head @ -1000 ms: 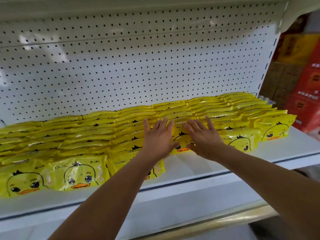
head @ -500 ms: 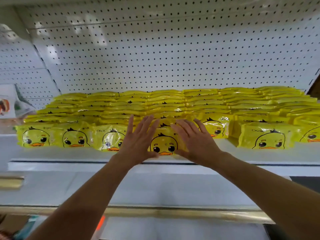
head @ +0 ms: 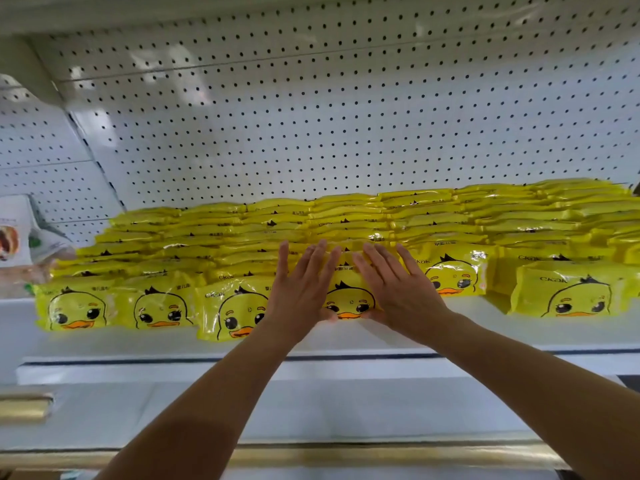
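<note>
Several rows of yellow packs printed with a duck face stand on a white shelf (head: 346,336). My left hand (head: 298,289) and my right hand (head: 398,289) lie flat with straight fingers against the front of one duck pack (head: 349,297) in the middle of the front row, one hand on each side of its face. The thumbs reach under the pack's lower edge. Other front packs stand to the left (head: 74,306) and to the right (head: 571,292).
A white pegboard wall (head: 311,116) backs the shelf. A different, white-wrapped product (head: 20,233) stands at the far left. Below the shelf runs a gold-coloured rail (head: 346,455). A strip of bare shelf lies in front of the packs.
The view has swung from the right to face the shelf squarely and come closer. Both hands stay flat on the middle front pack, fingers spread a little more upward.
</note>
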The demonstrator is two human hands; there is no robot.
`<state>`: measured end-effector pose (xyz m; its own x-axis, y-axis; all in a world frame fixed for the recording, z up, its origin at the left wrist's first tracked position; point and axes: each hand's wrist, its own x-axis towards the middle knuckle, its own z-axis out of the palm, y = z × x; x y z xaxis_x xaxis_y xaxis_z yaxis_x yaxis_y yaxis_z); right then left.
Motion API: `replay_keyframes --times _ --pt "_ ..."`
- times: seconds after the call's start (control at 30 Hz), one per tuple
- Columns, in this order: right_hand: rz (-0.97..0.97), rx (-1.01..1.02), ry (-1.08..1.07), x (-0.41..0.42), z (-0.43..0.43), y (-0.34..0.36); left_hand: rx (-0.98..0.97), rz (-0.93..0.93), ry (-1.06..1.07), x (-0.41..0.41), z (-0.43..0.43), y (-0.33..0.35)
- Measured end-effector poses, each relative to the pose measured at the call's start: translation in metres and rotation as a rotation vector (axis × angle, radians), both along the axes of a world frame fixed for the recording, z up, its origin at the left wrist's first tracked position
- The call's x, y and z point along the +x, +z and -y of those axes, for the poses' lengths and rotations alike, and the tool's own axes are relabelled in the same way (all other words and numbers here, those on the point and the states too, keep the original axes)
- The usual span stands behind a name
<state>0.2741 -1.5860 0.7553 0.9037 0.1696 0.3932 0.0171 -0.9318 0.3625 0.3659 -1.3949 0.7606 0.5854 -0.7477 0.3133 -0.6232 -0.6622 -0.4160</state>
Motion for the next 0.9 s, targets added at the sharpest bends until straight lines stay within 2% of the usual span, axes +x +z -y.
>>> replay_keyframes --times 0.43,0.9 --pt "-0.05 -0.058 -0.029 0.007 0.004 0.001 -0.092 0.002 -0.173 0.019 -0.01 -0.007" --pt "-0.046 -0.101 -0.061 0.018 0.006 0.0 -0.079 -0.023 -0.137 0.031 -0.008 -0.006"
